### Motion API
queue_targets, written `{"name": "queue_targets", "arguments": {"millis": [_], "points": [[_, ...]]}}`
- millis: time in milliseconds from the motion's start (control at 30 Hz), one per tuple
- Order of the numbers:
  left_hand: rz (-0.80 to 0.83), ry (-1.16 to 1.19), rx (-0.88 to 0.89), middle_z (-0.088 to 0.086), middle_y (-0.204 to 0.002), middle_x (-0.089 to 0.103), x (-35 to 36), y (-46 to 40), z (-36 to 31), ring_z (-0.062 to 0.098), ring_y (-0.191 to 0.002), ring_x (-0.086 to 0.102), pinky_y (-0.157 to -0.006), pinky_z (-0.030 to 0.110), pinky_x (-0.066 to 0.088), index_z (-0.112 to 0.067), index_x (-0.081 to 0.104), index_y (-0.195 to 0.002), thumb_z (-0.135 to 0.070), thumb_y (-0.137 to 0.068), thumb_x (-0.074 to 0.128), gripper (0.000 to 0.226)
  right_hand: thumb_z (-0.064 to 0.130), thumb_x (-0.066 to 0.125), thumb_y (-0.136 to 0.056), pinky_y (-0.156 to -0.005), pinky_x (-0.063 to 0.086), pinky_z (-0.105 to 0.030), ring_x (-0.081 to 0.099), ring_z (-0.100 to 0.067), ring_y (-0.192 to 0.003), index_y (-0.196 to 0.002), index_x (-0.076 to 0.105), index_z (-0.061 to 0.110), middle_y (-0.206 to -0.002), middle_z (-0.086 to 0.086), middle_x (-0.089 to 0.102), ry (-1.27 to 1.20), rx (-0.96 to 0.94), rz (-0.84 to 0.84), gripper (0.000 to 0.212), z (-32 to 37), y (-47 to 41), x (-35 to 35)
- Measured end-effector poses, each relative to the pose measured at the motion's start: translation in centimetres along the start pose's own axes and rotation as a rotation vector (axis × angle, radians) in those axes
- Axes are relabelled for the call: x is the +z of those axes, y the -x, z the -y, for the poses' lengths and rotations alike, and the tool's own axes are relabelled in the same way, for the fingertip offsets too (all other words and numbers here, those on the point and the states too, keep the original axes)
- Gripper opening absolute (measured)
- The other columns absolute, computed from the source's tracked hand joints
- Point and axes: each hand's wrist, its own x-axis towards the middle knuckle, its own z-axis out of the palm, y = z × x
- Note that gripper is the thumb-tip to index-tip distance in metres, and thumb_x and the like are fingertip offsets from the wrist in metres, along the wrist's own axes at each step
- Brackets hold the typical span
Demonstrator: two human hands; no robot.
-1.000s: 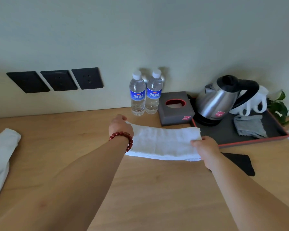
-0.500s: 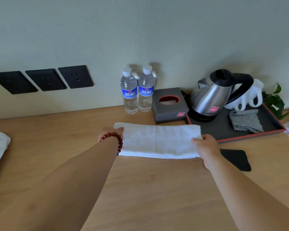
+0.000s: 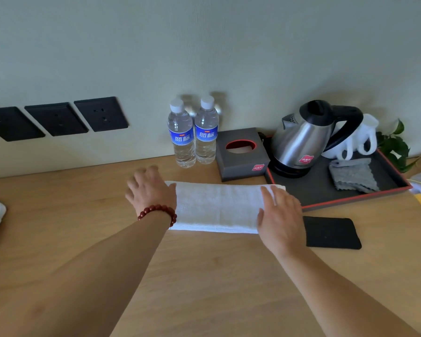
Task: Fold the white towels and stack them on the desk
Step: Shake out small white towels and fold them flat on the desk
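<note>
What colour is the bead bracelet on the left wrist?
Dark red; the bracelet shows clearly in the head view, just behind the left hand.

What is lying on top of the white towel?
Both hands rest flat on the white towel: left hand on its left end, right hand on its right. The towel ends beneath are hidden.

White towel (image 3: 216,206) on a tan wood-grain desk (image 3: 204,276), dark red beads (image 3: 157,211) at the wrist, blue-labelled bottles (image 3: 192,135) (white caps), a grey cloth (image 3: 353,175) on a black tray (image 3: 355,204) edged red, steel kettle (image 3: 301,139).
</note>
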Motion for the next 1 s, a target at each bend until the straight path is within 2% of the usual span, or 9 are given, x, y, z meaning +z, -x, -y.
{"name": "queue_targets", "arguments": {"millis": [100,167,267,367,433,567,733,867,1000], "points": [[-0.016,-0.198,0.394,0.009,-0.16,0.023,0.8,0.9,0.0,0.032,-0.149,0.015,-0.119,0.055,0.015,-0.03,0.028,-0.149,-0.057,-0.093,0.051,0.067,0.043,0.043,-0.101,-0.123,0.012,-0.053,0.019,-0.031,-0.153,-0.158,0.026,0.018,-0.164,-0.012,0.024,-0.001,-0.02,0.228,0.064,2.1,0.1,0.7],[0.065,-0.261,0.538,0.008,-0.167,0.0,1.6,1.6,-0.2,0.029,-0.153,-0.005,-0.121,0.056,0.002,-0.031,0.008,-0.157,-0.062,-0.098,0.03,0.07,0.055,0.024,-0.103,-0.124,-0.005,-0.053,-0.006,-0.029,-0.155,-0.161,0.003,0.028,-0.169,-0.007,-0.002,0.018,0.012,0.335,0.067,2.6,-0.1,1.4],[0.253,-0.389,0.7,0.003,-0.163,-0.026,2.9,2.4,0.0,0.027,-0.149,-0.026,-0.121,0.059,-0.004,-0.035,-0.013,-0.156,-0.066,-0.098,0.009,0.069,0.068,0.012,-0.098,-0.121,-0.013,-0.055,-0.019,-0.027,-0.153,-0.159,-0.005,0.037,-0.168,-0.002,-0.014,0.051,0.039,0.366,0.07,2.2,-0.2,2.1],[0.439,-0.426,0.683,-0.002,-0.163,-0.027,4.1,2.6,1.0,0.025,-0.147,-0.03,-0.12,0.058,-0.008,-0.039,-0.017,-0.155,-0.068,-0.095,0.003,0.069,0.073,0.004,-0.095,-0.119,-0.018,-0.055,-0.027,-0.023,-0.151,-0.157,-0.011,0.041,-0.166,0.001,-0.019,0.068,0.04,0.399,0.072,1.3,-0.3,2.6],[0.482,-0.413,0.646,-0.005,-0.162,-0.028,4.7,2.6,1.6,0.023,-0.147,-0.031,-0.121,0.056,-0.008,-0.04,-0.02,-0.153,-0.069,-0.095,0.001,0.068,0.074,0.0,-0.094,-0.119,-0.019,-0.054,-0.03,-0.021,-0.149,-0.157,-0.014,0.041,-0.166,0.002,-0.02,0.074,0.023,0.409,0.072,1.3,0.0,3.1],[0.496,-0.391,0.612,-0.007,-0.16,-0.032,4.9,2.7,1.9,0.022,-0.146,-0.034,-0.12,0.056,-0.011,-0.04,-0.024,-0.152,-0.068,-0.095,0.002,0.068,0.073,0.0,-0.093,-0.119,-0.02,-0.053,-0.026,-0.019,-0.151,-0.158,-0.007,0.041,-0.168,0.002,-0.013,0.026,0.038,0.354,0.073,1.5,0.4,4.0],[0.467,-0.396,0.561,-0.006,-0.16,-0.032,4.6,3.9,2.5,0.025,-0.145,-0.035,-0.12,0.056,-0.012,-0.032,-0.026,-0.152,-0.066,-0.088,-0.008,0.074,0.074,-0.002,-0.093,-0.119,-0.02,-0.054,-0.029,-0.019,-0.15,-0.156,-0.016,0.04,-0.166,0.002,-0.02,0.045,-0.022,0.394,0.073,1.5,-0.2,3.8],[0.452,-0.405,0.539,-0.004,-0.161,-0.031,4.8,3.8,2.9,0.026,-0.144,-0.037,-0.119,0.056,-0.014,-0.03,-0.028,-0.15,-0.067,-0.085,-0.016,0.077,0.075,0.002,-0.092,-0.12,-0.016,-0.054,-0.02,-0.019,-0.153,-0.158,-0.005,0.041,-0.168,0.003,-0.01,0.019,-0.04,0.349,0.075,1.6,-0.9,4.5],[0.433,-0.39,0.504,-0.003,-0.16,-0.034,5.4,3.8,3.1,0.027,-0.142,-0.04,-0.118,0.058,-0.015,-0.029,-0.03,-0.149,-0.067,-0.087,-0.014,0.074,0.076,0.004,-0.092,-0.122,-0.01,-0.054,-0.015,-0.02,-0.154,-0.16,0.002,0.04,-0.169,0.002,-0.003,0.033,-0.08,0.313,0.076,1.3,-1.5,4.7]]}}
